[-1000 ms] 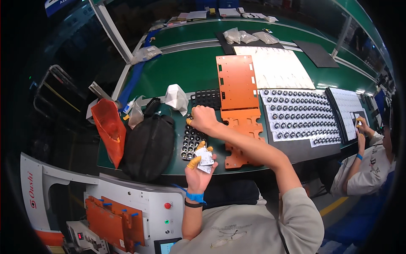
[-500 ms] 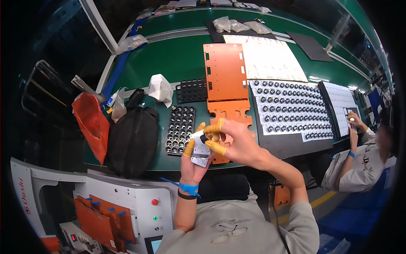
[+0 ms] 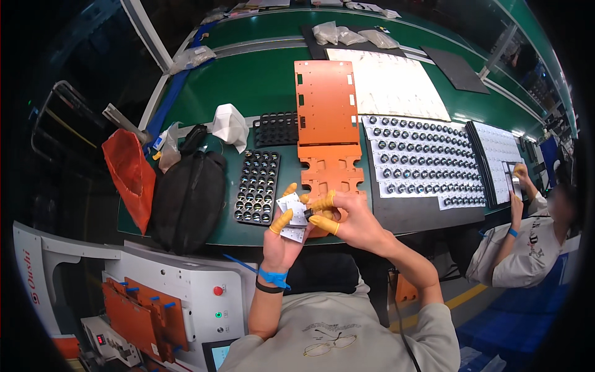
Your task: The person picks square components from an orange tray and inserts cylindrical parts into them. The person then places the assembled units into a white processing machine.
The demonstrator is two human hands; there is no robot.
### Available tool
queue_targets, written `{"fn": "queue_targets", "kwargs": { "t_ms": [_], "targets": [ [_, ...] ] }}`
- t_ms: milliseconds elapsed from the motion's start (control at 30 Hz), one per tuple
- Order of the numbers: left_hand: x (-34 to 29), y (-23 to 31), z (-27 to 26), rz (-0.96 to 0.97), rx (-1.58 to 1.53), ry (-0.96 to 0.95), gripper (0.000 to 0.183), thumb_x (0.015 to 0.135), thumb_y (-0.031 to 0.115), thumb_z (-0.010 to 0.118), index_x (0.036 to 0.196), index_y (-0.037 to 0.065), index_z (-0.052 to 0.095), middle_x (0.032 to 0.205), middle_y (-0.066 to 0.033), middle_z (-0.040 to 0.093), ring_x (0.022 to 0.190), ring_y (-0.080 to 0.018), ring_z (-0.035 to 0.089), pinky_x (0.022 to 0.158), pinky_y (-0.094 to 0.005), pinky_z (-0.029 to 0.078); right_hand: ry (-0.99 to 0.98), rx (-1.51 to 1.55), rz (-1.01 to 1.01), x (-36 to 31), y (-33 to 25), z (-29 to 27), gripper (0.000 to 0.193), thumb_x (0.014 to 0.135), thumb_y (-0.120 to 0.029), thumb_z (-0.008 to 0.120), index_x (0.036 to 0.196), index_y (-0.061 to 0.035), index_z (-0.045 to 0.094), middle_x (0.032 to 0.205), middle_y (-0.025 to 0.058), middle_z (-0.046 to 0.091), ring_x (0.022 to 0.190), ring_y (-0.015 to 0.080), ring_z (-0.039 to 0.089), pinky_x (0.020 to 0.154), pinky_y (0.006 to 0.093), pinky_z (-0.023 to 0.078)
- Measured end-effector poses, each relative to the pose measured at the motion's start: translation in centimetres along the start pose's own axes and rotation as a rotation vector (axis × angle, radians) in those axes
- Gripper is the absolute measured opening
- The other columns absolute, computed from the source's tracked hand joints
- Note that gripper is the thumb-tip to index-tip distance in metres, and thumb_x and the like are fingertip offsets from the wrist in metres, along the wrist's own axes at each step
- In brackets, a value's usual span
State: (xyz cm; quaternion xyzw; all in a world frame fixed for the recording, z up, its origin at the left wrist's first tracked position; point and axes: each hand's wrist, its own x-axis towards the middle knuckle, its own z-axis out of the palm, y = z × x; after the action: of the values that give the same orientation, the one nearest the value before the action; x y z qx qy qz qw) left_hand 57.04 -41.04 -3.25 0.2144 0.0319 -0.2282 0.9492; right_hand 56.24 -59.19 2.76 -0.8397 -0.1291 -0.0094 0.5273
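Observation:
My left hand [image 3: 282,243], in yellow finger cots and a blue wristband, is closed on a small white circuit board panel [image 3: 291,209]. A second white strip [image 3: 293,234] shows below it in the same palm. From the right, my right hand [image 3: 347,220], also in yellow finger cots, pinches a small black round lens part [image 3: 308,214] against the panel's right edge. Whether the part is seated on the board cannot be made out. Left of my hands lies a black tray [image 3: 257,188] filled with rows of shiny round lens parts.
An orange fixture plate [image 3: 325,102] lies ahead, beside another black tray [image 3: 276,129]. Rows of white boards with black lenses [image 3: 427,161] cover a dark mat at right. A black bag [image 3: 189,201] and red bag [image 3: 129,177] sit left. A co-worker [image 3: 517,242] works at far right.
My right hand has drawn slightly lower with the black lens part, which stays at the panel's right edge. The white panel has tilted in my left hand. The whole view has shifted a little.

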Motion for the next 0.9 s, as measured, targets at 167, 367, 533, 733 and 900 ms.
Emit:
{"fn": "queue_targets", "kwargs": {
  "t_ms": [167,367,533,733,900],
  "targets": [
    [0.4,-0.2,0.3,-0.106,-0.126,0.128,0.046,0.103,0.026,0.048,0.145,0.008,0.043,0.128,-0.0136,0.060,0.105,-0.0235,0.064,0.076,-0.0316,0.057,0.068,-0.007,-0.073,-0.1,0.1,-0.2,0.030,0.083,-0.018,0.078,0.108,-0.0010,0.073,0.067,0.0074,0.057,0.058,0.0151,0.047,0.054,0.0307,0.038],
    [0.4,-0.2,-1.5,-0.154,-0.111,-0.150,0.038,0.105,0.033,0.046,0.133,0.008,0.052,0.118,-0.0116,0.062,0.085,-0.0185,0.061,0.057,-0.0261,0.045,0.064,-0.002,-0.071,-0.3,0.1,-0.2,0.028,0.083,-0.018,0.078,0.106,-0.0014,0.072,0.068,0.0068,0.057,0.056,0.0150,0.049,0.053,0.0309,0.038],
    [-0.1,-0.9,1.2,0.024,0.111,0.119,0.034,0.105,0.031,0.045,0.131,0.010,0.052,0.118,-0.0098,0.063,0.088,-0.0193,0.063,0.067,-0.0303,0.051,0.083,-0.047,-0.107,-0.5,0.0,0.6,0.026,0.083,-0.018,0.078,0.102,-0.0006,0.072,0.067,0.0085,0.058,0.055,0.0175,0.051,0.052,0.0329,0.039],
    [0.2,-1.4,-0.3,0.048,0.167,0.105,0.032,0.105,0.031,0.044,0.129,0.011,0.053,0.125,-0.0126,0.063,0.096,-0.0213,0.065,0.067,-0.0332,0.052,0.115,-0.075,-0.004,-0.1,0.2,1.0,0.026,0.083,-0.021,0.077,0.096,0.0002,0.073,0.070,0.0132,0.062,0.059,0.0253,0.058,0.054,0.0369,0.043],
    [0.2,-1.5,-2.1,-0.021,0.049,-0.086,0.031,0.105,0.030,0.044,0.129,0.011,0.053,0.124,-0.0121,0.064,0.096,-0.0207,0.064,0.068,-0.0335,0.052,0.076,-0.094,0.028,0.0,0.2,0.7,0.028,0.082,-0.023,0.077,0.098,0.0007,0.074,0.070,0.0137,0.062,0.060,0.0262,0.060,0.055,0.0385,0.044]
  ]
}}
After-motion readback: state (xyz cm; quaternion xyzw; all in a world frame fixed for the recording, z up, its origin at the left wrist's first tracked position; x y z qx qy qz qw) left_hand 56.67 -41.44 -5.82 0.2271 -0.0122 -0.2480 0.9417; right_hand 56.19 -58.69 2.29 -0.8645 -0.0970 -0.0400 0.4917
